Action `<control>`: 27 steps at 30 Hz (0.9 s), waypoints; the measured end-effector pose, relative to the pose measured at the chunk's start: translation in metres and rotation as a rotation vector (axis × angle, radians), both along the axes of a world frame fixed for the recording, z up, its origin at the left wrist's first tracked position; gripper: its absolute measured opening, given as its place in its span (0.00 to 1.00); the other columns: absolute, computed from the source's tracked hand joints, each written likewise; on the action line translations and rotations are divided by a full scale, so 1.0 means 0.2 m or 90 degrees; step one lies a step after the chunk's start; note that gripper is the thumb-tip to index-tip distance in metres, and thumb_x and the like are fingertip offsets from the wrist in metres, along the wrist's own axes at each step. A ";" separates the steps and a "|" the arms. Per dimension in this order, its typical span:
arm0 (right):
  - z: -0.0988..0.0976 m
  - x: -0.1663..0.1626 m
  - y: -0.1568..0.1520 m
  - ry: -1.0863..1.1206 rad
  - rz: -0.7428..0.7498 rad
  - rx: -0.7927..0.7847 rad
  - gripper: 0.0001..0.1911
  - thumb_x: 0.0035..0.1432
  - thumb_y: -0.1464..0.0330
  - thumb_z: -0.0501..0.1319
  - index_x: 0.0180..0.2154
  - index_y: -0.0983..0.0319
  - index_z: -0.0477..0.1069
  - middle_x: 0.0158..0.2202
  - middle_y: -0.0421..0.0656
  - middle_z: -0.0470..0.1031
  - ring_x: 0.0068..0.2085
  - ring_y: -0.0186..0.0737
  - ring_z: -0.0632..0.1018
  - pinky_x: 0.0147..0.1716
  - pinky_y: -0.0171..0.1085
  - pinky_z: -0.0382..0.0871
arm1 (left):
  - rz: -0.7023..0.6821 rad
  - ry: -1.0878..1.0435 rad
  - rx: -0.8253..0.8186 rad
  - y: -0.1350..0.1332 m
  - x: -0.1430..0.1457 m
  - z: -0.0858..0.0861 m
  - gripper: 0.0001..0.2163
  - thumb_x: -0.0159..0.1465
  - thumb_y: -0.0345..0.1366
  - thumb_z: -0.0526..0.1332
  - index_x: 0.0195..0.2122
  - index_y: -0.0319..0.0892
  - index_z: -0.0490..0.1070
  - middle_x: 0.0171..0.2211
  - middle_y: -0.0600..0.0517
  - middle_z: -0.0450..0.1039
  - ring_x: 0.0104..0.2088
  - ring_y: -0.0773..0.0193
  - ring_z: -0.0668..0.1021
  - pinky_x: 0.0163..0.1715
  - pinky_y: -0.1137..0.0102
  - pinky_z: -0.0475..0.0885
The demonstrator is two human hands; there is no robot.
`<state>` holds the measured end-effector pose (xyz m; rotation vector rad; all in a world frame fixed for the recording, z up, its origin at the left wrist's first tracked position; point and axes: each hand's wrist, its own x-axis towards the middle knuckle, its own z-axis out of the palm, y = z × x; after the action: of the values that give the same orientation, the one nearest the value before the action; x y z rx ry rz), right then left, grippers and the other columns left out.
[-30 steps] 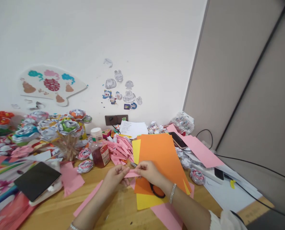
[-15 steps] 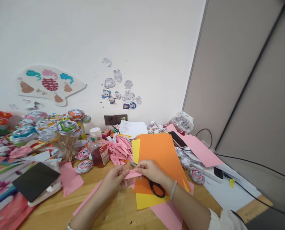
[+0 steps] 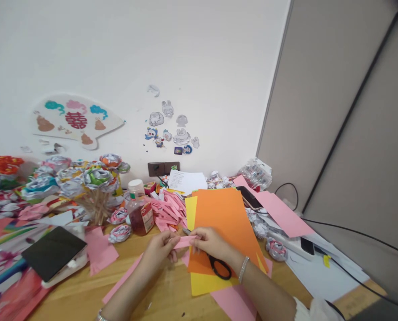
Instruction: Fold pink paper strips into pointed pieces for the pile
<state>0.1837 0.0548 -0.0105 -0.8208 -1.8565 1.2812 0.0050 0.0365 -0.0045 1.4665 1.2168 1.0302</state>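
Observation:
Both my hands meet over the wooden desk point(image 3: 78, 294) and pinch a narrow pink paper strip point(image 3: 184, 241) between them. My left hand point(image 3: 160, 247) grips its left end with closed fingers. Closed fingers of my right hand point(image 3: 209, 241) grip the strip's right end, and a silver bracelet sits on that wrist. Under my right hand lie an orange sheet point(image 3: 225, 218) on a yellow sheet point(image 3: 205, 283). Black-handled scissors point(image 3: 219, 266) rest on the orange sheet just beneath my right wrist. A heap of folded pink strips point(image 3: 167, 208) sits right behind my hands.
A bottle of red liquid point(image 3: 140, 213) stands left of the heap. Paper flowers on sticks point(image 3: 92, 187) crowd the back left. A black tablet point(image 3: 53, 252) lies at the left. Pink sheets point(image 3: 281, 211), a phone point(image 3: 249, 197) and cables lie on the right.
My hands have stayed together on the pink strip, working it slightly. The scissors handle has come more into view under my right wrist. The camera has shifted a little.

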 end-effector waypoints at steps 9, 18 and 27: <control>-0.04 0.00 0.03 0.138 0.011 -0.107 0.14 0.50 0.62 0.60 0.35 0.66 0.70 0.18 0.36 0.68 0.19 0.28 0.68 0.21 0.30 0.59 | -0.066 -0.081 -0.002 -0.05 0.01 0.09 0.14 0.45 0.42 0.64 0.28 0.38 0.67 0.13 0.60 0.66 0.12 0.72 0.67 0.14 0.77 0.59; -0.05 0.00 0.03 0.146 0.040 -0.138 0.14 0.47 0.62 0.62 0.34 0.66 0.71 0.22 0.39 0.71 0.21 0.28 0.69 0.23 0.30 0.61 | -0.074 -0.262 -0.104 -0.04 -0.01 0.04 0.10 0.45 0.35 0.66 0.23 0.38 0.66 0.17 0.56 0.71 0.15 0.72 0.70 0.17 0.77 0.63; -0.04 0.00 0.03 0.100 0.016 -0.119 0.16 0.44 0.60 0.63 0.32 0.66 0.71 0.22 0.38 0.69 0.21 0.28 0.68 0.24 0.30 0.62 | -0.072 -0.174 -0.075 -0.02 -0.02 0.04 0.15 0.45 0.44 0.66 0.22 0.38 0.66 0.13 0.56 0.68 0.14 0.72 0.68 0.16 0.78 0.60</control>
<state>0.1843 0.0609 -0.0190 -0.7713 -1.6467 1.5080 0.0019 0.0322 0.0028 1.2424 0.9710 1.0263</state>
